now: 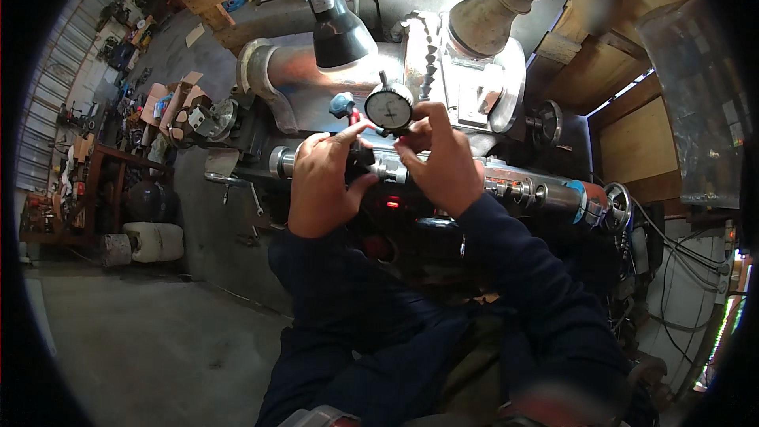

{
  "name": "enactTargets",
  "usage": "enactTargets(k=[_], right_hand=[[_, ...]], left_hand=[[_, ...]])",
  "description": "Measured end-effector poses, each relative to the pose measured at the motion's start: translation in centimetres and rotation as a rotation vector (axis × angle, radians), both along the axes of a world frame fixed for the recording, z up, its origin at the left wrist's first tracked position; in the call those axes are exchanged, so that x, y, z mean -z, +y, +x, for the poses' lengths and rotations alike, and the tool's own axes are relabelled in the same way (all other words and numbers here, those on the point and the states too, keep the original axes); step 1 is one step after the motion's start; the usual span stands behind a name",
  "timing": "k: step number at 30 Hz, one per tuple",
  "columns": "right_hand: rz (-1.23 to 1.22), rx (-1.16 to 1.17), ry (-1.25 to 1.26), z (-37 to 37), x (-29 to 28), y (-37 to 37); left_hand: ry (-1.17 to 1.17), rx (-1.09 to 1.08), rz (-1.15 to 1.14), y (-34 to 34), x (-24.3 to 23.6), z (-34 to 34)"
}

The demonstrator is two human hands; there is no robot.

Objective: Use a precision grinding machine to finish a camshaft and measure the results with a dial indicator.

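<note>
A round dial indicator with a white face stands in front of my fingers, over the bed of a metal machine. My right hand is closed at its lower right edge, thumb and fingertips pinched there. My left hand curls around the dark and red indicator holder just left of the dial, its thumb low and its fingers higher. A blue star-shaped knob sticks up above those fingers. Beneath both hands runs a shiny metal shaft, partly hidden by them.
A black lamp and a beige lamp hang over the machine. Handwheels sit on the right. Wrenches lie at the front left. A white jug and a cluttered bench stand farther left.
</note>
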State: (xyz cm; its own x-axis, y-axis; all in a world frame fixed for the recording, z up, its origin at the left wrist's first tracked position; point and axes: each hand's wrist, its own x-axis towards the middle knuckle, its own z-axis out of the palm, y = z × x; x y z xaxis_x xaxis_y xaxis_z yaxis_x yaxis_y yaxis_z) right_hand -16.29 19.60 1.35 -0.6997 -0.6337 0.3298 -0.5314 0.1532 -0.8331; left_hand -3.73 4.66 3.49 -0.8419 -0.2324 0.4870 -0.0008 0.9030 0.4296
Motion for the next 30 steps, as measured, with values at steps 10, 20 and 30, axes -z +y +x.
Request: enactTargets(k=[10, 20, 30], right_hand=[[0.076, -0.103, -0.158, -1.5, -1.0, 2.7], [-0.017, -0.178, -0.18, -2.1, -0.8, 3.2], [-0.07, -0.271, -0.166, -3.0, -0.9, 3.5]], left_hand=[[-0.167, 0.086, 0.003, 2.1, 0.3, -0.2], [-0.269, -0.008, 0.03, 3.7, -0.8, -0.7], [-0.434, 0.096, 0.053, 3.0, -2.6, -1.8]])
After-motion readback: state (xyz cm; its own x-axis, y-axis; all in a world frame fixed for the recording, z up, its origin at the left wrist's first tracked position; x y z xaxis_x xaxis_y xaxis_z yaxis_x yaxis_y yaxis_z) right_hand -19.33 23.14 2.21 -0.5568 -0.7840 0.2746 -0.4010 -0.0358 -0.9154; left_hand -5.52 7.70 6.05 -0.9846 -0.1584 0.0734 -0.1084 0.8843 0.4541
